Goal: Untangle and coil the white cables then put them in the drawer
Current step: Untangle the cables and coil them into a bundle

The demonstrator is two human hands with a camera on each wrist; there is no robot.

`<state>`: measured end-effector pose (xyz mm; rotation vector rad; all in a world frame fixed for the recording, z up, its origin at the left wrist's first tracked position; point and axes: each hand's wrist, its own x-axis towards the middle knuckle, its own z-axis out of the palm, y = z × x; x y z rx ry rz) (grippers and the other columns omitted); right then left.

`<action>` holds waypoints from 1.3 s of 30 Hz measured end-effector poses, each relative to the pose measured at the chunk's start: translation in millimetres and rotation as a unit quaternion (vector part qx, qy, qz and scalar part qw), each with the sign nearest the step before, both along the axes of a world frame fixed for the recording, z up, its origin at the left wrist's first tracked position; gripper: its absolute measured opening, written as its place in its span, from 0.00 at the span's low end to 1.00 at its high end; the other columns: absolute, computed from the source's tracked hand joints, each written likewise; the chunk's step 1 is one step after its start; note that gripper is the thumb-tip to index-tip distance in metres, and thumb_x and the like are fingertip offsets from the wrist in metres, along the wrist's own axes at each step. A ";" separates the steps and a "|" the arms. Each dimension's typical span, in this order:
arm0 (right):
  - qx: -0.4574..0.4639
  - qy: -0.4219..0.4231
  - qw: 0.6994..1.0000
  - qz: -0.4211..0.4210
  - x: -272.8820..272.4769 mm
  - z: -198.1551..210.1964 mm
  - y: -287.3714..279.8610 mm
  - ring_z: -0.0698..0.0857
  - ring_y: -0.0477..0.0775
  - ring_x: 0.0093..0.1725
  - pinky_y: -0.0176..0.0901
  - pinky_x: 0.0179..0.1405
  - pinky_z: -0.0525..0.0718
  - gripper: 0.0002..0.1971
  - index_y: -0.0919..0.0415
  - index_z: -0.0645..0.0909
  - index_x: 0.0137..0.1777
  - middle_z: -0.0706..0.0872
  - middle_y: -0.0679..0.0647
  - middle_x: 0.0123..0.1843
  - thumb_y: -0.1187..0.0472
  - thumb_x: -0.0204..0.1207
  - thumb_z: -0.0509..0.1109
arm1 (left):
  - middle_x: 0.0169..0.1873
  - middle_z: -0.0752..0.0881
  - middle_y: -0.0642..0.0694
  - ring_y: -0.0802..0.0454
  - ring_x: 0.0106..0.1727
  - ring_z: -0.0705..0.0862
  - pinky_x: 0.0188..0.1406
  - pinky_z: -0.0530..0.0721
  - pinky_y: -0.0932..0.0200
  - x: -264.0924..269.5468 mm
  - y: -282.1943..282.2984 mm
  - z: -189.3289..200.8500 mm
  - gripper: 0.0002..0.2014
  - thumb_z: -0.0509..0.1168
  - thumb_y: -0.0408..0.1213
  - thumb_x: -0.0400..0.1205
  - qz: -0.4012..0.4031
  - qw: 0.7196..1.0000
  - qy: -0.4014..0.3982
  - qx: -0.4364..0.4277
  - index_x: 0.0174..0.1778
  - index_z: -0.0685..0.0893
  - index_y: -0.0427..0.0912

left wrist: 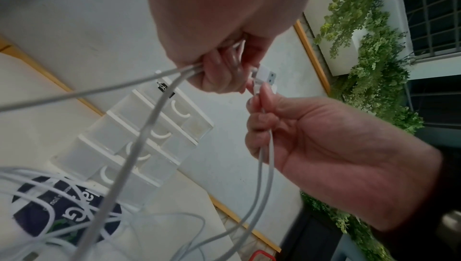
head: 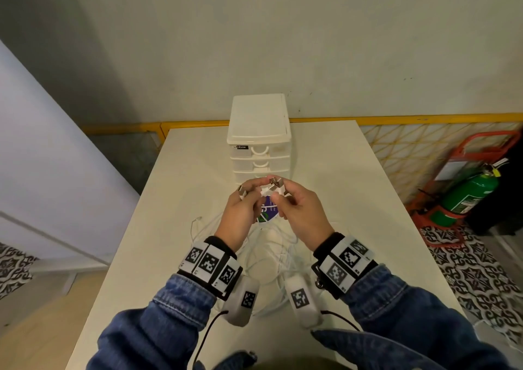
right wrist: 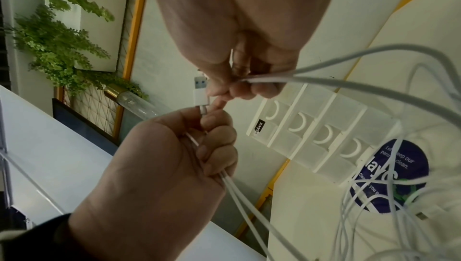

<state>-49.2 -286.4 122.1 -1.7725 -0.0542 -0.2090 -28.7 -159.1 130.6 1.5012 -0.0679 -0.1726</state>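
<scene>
Both hands are raised over the white table (head: 353, 199), close together. My left hand (head: 252, 193) grips a pair of white cable strands (left wrist: 159, 95), and a USB plug (head: 242, 191) sticks out beside its fingers. My right hand (head: 278, 197) pinches more white cable just below another USB plug (left wrist: 267, 75). In the right wrist view my left hand (right wrist: 212, 137) is curled round several strands under a plug (right wrist: 199, 93). The rest of the white cables (head: 271, 259) lie tangled on the table below. The white drawer unit (head: 259, 132) stands behind, its drawers shut.
A round blue sticker (head: 268, 211) lies on the table under the tangle. A green fire extinguisher (head: 467, 197) in a red stand sits on the floor at the right. A pale cabinet (head: 42, 171) stands at the left. A wall is behind the table.
</scene>
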 end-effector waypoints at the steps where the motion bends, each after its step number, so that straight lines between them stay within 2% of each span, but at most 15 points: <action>1: -0.002 -0.002 1.000 0.003 -0.2 -0.3 0.4 0.79 0.34 0.30 0.23 0.36 0.75 0.17 0.57 0.78 0.67 0.80 0.40 0.33 0.66 0.79 0.63 | 0.25 0.64 0.48 0.58 0.21 0.61 0.18 0.61 0.68 -0.5 -0.4 0.8 0.12 0.55 0.36 0.82 -0.007 1.000 0.006 -0.013 0.50 0.84 0.42; 4: 0.017 0.015 0.999 0.030 -3.0 1.0 1.7 0.79 0.27 0.40 0.23 0.46 0.75 0.19 0.55 0.71 0.73 0.79 0.39 0.44 0.64 0.82 0.59 | 0.23 0.65 0.54 0.58 0.20 0.62 0.17 0.61 0.66 -3.0 -2.4 5.8 0.18 0.57 0.52 0.81 -0.022 0.999 0.013 -0.020 0.49 0.81 0.40; 8: 0.003 0.002 0.999 0.052 -7.1 4.0 3.3 0.79 0.32 0.34 0.24 0.41 0.77 0.19 0.54 0.73 0.72 0.78 0.38 0.37 0.66 0.81 0.60 | 0.14 0.75 0.58 0.64 0.14 0.73 0.15 0.69 0.74 -8.2 -8.2 15.1 0.12 0.58 0.42 0.85 -0.004 1.000 -0.015 -0.020 0.44 0.75 0.36; 11: 0.042 -0.005 0.998 0.035 -9.2 3.6 6.9 0.82 0.36 0.30 0.27 0.37 0.81 0.19 0.51 0.77 0.66 0.86 0.44 0.38 0.70 0.79 0.63 | 0.23 0.78 0.51 0.61 0.18 0.75 0.16 0.70 0.71 -7.3 -10.5 10.8 0.11 0.66 0.42 0.80 -0.018 1.000 -0.020 -0.003 0.45 0.75 0.37; 13: 0.072 0.009 0.997 0.041 -8.8 2.1 8.4 0.84 0.39 0.31 0.31 0.36 0.84 0.24 0.51 0.73 0.70 0.88 0.46 0.41 0.73 0.78 0.63 | 0.26 0.79 0.46 0.56 0.22 0.76 0.19 0.74 0.67 -6.6 -10.9 5.8 0.12 0.71 0.41 0.77 -0.021 0.999 -0.024 0.018 0.44 0.78 0.37; 15: 0.064 0.024 0.996 0.053 -7.7 0.8 8.6 0.86 0.45 0.30 0.37 0.37 0.86 0.28 0.52 0.68 0.72 0.89 0.47 0.35 0.74 0.76 0.64 | 0.23 0.78 0.44 0.54 0.21 0.75 0.19 0.75 0.64 -6.8 -11.0 2.0 0.11 0.70 0.40 0.78 -0.017 0.999 -0.032 0.014 0.41 0.79 0.35; 17: 0.053 0.028 0.997 0.046 -6.2 0.5 8.3 0.87 0.49 0.29 0.40 0.36 0.87 0.25 0.51 0.69 0.67 0.88 0.50 0.30 0.73 0.74 0.67 | 0.20 0.76 0.46 0.55 0.19 0.74 0.19 0.74 0.64 -7.2 -11.1 0.0 0.12 0.67 0.39 0.80 0.002 0.999 -0.035 0.013 0.37 0.78 0.35; 20: 0.052 0.041 0.998 0.022 -5.0 1.4 8.2 0.87 0.52 0.28 0.44 0.34 0.89 0.21 0.52 0.69 0.63 0.88 0.55 0.31 0.68 0.73 0.71 | 0.20 0.77 0.48 0.56 0.19 0.75 0.20 0.75 0.63 -8.6 -11.1 -0.2 0.13 0.64 0.40 0.82 0.019 0.999 -0.046 0.008 0.34 0.78 0.38; 23: 0.037 0.068 0.997 0.026 -6.8 -0.8 6.2 0.83 0.50 0.23 0.46 0.30 0.85 0.18 0.52 0.70 0.60 0.84 0.53 0.28 0.62 0.74 0.71 | 0.20 0.77 0.47 0.56 0.19 0.76 0.21 0.76 0.65 -9.5 -9.5 4.0 0.14 0.62 0.41 0.83 0.026 0.997 -0.064 0.020 0.32 0.77 0.41; 27: 0.008 0.061 0.994 0.089 -11.8 -6.4 8.3 0.78 0.46 0.23 0.36 0.29 0.79 0.07 0.50 0.74 0.51 0.81 0.53 0.28 0.63 0.79 0.65 | 0.21 0.77 0.36 0.42 0.17 0.78 0.17 0.76 0.58 -8.4 -6.6 6.6 0.20 0.58 0.46 0.85 -0.033 0.996 -0.076 0.011 0.35 0.74 0.33; 31: -0.033 0.055 0.994 0.085 -9.9 -14.2 11.3 0.78 0.50 0.27 0.42 0.33 0.77 0.06 0.48 0.74 0.41 0.80 0.53 0.30 0.57 0.79 0.63 | 0.29 0.76 0.33 0.37 0.25 0.80 0.21 0.78 0.51 -10.9 -8.6 4.9 0.24 0.56 0.54 0.83 -0.061 0.996 -0.054 -0.028 0.32 0.73 0.36; 33: -0.048 0.062 0.992 0.102 -8.7 -17.8 12.0 0.83 0.52 0.36 0.46 0.40 0.81 0.05 0.48 0.77 0.45 0.84 0.53 0.37 0.53 0.80 0.61 | 0.27 0.75 0.40 0.45 0.28 0.78 0.27 0.79 0.53 -9.6 -9.3 2.1 0.25 0.55 0.57 0.82 -0.054 0.996 -0.052 -0.052 0.28 0.72 0.38; 35: -0.095 0.075 0.984 0.134 -7.8 -20.8 13.5 0.85 0.57 0.51 0.54 0.56 0.81 0.14 0.55 0.79 0.53 0.87 0.60 0.50 0.49 0.83 0.55 | 0.25 0.74 0.48 0.51 0.30 0.74 0.35 0.75 0.57 -8.9 -10.1 -1.2 0.26 0.54 0.60 0.80 -0.056 0.996 -0.062 -0.039 0.26 0.73 0.42; 37: -0.096 0.120 0.977 0.145 -11.5 -17.0 11.5 0.85 0.53 0.51 0.40 0.59 0.79 0.21 0.61 0.81 0.54 0.88 0.63 0.51 0.48 0.84 0.51 | 0.26 0.74 0.48 0.53 0.27 0.71 0.28 0.72 0.62 -10.3 -10.5 -2.1 0.26 0.52 0.60 0.81 -0.064 0.996 -0.054 -0.040 0.25 0.74 0.43; 39: -0.070 0.128 0.975 0.168 -14.8 -16.5 9.3 0.84 0.44 0.39 0.28 0.45 0.78 0.22 0.64 0.82 0.42 0.88 0.61 0.37 0.51 0.84 0.52 | 0.27 0.74 0.48 0.54 0.24 0.71 0.21 0.70 0.64 -9.5 -7.8 -1.6 0.25 0.51 0.59 0.80 -0.056 0.996 -0.050 -0.040 0.26 0.74 0.44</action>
